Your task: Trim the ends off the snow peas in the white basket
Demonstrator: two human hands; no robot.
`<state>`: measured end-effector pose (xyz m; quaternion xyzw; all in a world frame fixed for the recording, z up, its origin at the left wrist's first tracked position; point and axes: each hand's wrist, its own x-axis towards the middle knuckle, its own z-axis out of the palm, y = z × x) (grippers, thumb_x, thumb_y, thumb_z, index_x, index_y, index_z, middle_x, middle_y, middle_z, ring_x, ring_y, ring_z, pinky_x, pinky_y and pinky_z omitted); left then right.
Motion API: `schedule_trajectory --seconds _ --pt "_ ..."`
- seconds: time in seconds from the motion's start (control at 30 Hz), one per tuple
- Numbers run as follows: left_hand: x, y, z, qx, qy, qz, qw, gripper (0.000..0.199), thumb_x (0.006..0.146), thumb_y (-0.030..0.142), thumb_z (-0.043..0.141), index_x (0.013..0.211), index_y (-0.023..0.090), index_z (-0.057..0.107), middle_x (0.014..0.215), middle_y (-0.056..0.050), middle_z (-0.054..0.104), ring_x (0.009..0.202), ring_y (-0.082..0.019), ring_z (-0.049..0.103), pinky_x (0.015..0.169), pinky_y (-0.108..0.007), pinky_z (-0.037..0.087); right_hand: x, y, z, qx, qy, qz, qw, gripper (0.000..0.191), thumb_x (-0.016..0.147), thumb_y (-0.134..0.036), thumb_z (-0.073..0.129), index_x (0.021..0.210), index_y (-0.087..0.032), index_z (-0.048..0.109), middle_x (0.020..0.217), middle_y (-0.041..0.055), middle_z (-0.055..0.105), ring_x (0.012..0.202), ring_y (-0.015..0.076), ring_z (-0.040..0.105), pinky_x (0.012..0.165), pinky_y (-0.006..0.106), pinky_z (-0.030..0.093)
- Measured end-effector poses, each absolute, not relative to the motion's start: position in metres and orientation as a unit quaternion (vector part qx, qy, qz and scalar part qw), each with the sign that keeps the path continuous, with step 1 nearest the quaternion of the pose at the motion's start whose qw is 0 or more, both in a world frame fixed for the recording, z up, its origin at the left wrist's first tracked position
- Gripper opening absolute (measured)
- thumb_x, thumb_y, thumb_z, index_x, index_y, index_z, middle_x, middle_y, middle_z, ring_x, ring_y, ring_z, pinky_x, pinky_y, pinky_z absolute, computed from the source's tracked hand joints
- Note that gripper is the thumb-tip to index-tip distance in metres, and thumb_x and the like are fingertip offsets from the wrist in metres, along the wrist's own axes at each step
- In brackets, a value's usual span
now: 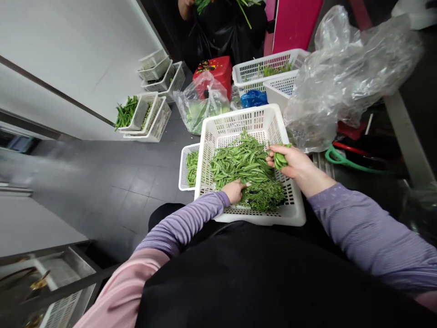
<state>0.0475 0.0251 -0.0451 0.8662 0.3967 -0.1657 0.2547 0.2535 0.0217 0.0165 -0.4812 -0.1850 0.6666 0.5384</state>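
Far left, long green vegetables [126, 109] are lying in one of several white baskets [160, 120] grouped by the pale wall. A small white basket [182, 171] is sitting on the dark tiles, bearing more green pods, partly hidden by the large white basket [235, 123]. Behind it a clear bag [196, 111] is holding pale greenery. Left hand [234, 191], purple-sleeved, is lying low inside the large basket, fingers pointing to where pods and trimmings are meeting; cannot tell whether it is pinching anything. Beyond, a red container [221, 73] is standing before another person [227, 36] in black. The main heap of green pods [244, 159] is filling the middle of the large basket; a finer, stringy pile of trimmings [264, 196] is lying on its near side, right of the left hand. Right hand [294, 159] is closing its fingers round a small bunch of pods [280, 160], above the basket's right side. Farther right, crumpled clear plastic [344, 82] is bulging over the scene, and a green handle [335, 157] is resting just below.
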Motion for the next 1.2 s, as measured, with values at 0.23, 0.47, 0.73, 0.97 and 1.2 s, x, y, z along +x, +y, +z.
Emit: schedule_trajectory --seconds 0.23,0.47,0.73,0.97,1.2 --pt "0.082 0.025 -0.085 0.834 0.458 -0.224 0.21 0.029 0.081 0.017 0.038 0.1 0.011 0.059 0.101 -0.015 0.058 0.09 -0.021 0.056 0.081 -0.034 0.043 0.242 0.019 0.015 -0.478 -0.193 0.714 0.474 0.011 0.069 -0.016 0.061 0.078 -0.015 0.055 0.058 -0.0014 0.055 0.048 0.0083 0.054 0.047 0.021 0.049" --pt "0.075 0.019 -0.084 0.822 0.482 -0.227 0.203 0.027 0.075 0.025 0.048 0.096 0.014 0.061 0.1 -0.014 0.057 0.083 -0.022 0.058 0.073 -0.033 0.045 0.24 0.018 0.011 -0.5 -0.281 0.686 0.448 0.02 0.063 -0.024 0.068 0.074 -0.016 0.054 0.054 -0.0034 0.051 0.044 0.0077 0.05 0.042 0.021 0.046" --pt "0.037 0.034 -0.048 0.75 0.548 0.031 0.369 0.023 0.075 0.036 0.052 0.077 0.015 0.06 0.071 0.0 0.058 0.063 -0.01 0.055 0.061 -0.021 0.043 0.227 0.008 0.002 -0.64 -0.482 0.528 0.281 0.018 0.061 -0.029 0.065 0.072 -0.017 0.058 0.041 -0.0046 0.048 0.036 0.0087 0.044 0.037 0.02 0.035" --pt "0.05 0.012 -0.014 0.761 0.506 0.063 0.401 0.021 0.074 0.035 0.052 0.069 0.014 0.053 0.054 0.004 0.05 0.045 -0.007 0.043 0.046 -0.019 0.033 0.207 -0.003 -0.006 -0.607 -0.591 0.476 0.237 0.021 0.064 -0.035 0.059 0.076 -0.018 0.062 0.039 -0.0066 0.045 0.038 0.009 0.043 0.041 0.02 0.03" --pt "0.035 -0.014 -0.006 0.806 0.472 0.018 0.357 0.018 0.077 0.029 0.048 0.078 0.015 0.058 0.06 0.002 0.053 0.054 -0.009 0.047 0.055 -0.021 0.036 0.212 -0.005 -0.004 -0.606 -0.635 0.413 0.242 0.021 0.068 -0.038 0.056 0.074 -0.019 0.061 0.049 -0.0037 0.053 0.044 0.0106 0.046 0.046 0.022 0.032"
